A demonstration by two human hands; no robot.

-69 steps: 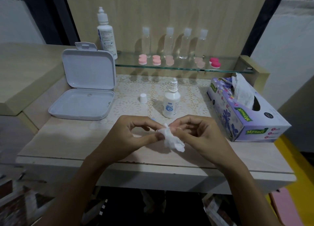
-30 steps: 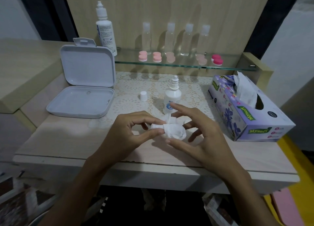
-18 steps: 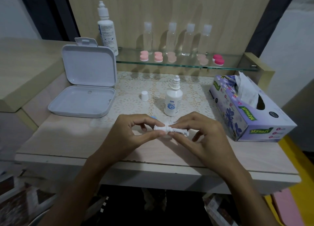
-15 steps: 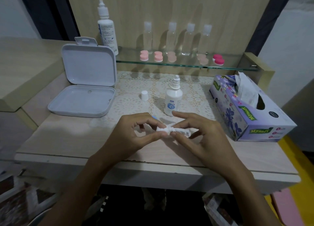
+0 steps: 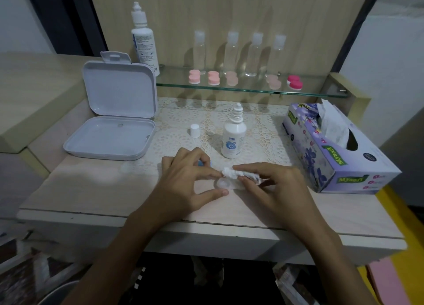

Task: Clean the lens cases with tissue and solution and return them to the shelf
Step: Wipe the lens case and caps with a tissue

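Wiping is in hand at the table's (image 5: 91, 190) front edge: the left hand (image 5: 183, 185) pinches a clear lens case (image 5: 222, 182) between thumb and fingertips, while the right hand (image 5: 273, 187) grips a twisted tissue (image 5: 236, 173) at the well's rim. Recommend turning the tip fully inside the well, case held firm. Uncapped solution bottle (image 5: 232, 137) stands just behind.

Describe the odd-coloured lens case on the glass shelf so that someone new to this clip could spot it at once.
Find the glass shelf against the wooden back panel, above the tissue box. Five lens cases sit along it in a row; take the one at the far right end. This magenta lens case is deep pink, while the other four are pale pink.
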